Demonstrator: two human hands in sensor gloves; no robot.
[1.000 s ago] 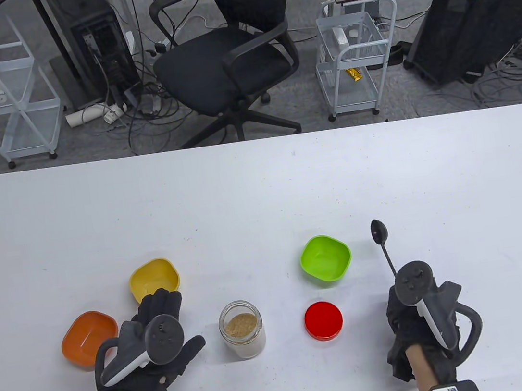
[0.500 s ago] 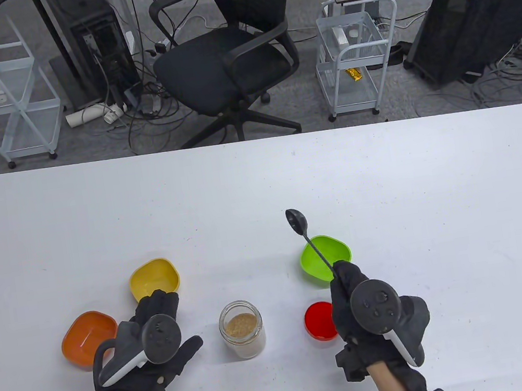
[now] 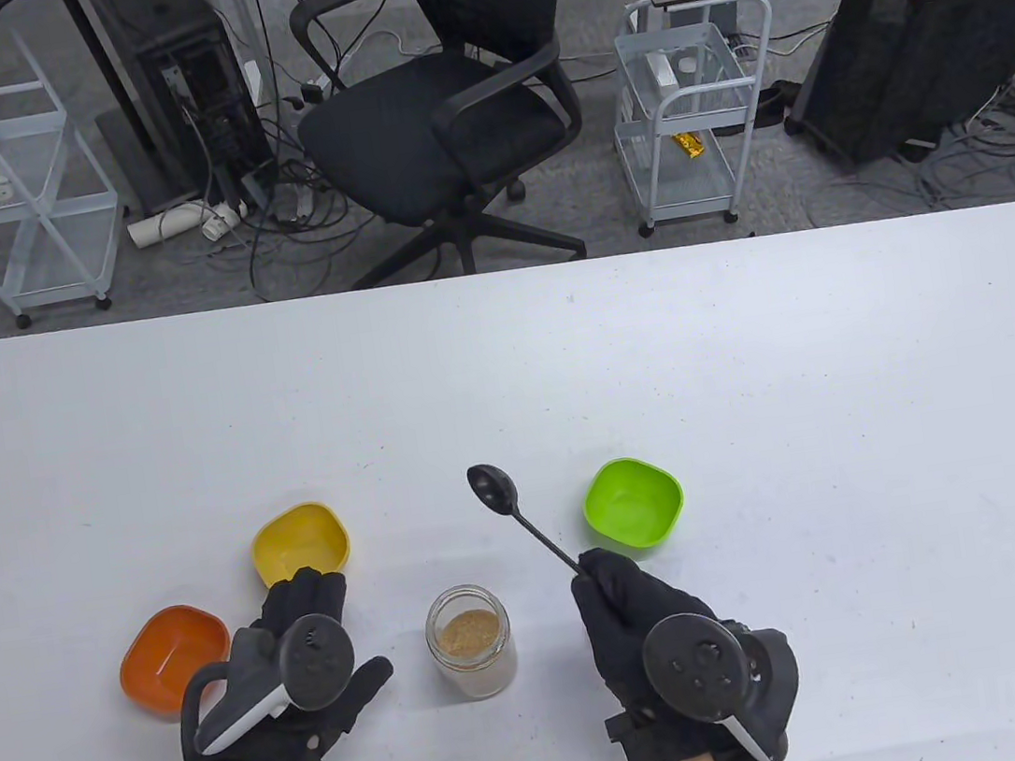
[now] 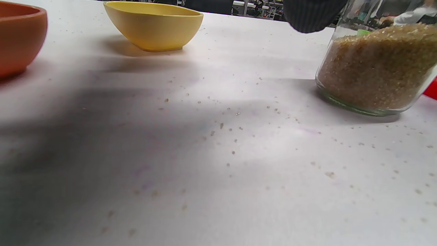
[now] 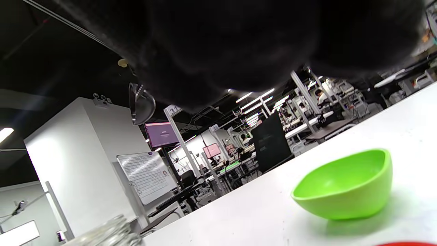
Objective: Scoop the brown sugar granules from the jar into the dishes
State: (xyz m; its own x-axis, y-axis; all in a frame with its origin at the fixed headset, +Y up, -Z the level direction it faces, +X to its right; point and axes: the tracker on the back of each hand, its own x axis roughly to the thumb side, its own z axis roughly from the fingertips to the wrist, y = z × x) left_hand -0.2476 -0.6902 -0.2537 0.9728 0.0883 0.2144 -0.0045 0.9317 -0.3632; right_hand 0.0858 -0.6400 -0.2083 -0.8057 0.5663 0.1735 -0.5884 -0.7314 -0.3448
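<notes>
The open glass jar of brown sugar (image 3: 470,641) stands on the desk (image 3: 748,347), the right hand (image 3: 641,626) just right of it pinching a black spoon (image 3: 511,507) angled above for dipping, the left hand (image 3: 299,674) resting flat, fingers relaxed, just left, likely ready to steady it

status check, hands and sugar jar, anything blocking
Right hand grips black spoon, bowl raised beyond open jar. Left hand open, flat beside jar. Nothing over the jar mouth.
</notes>
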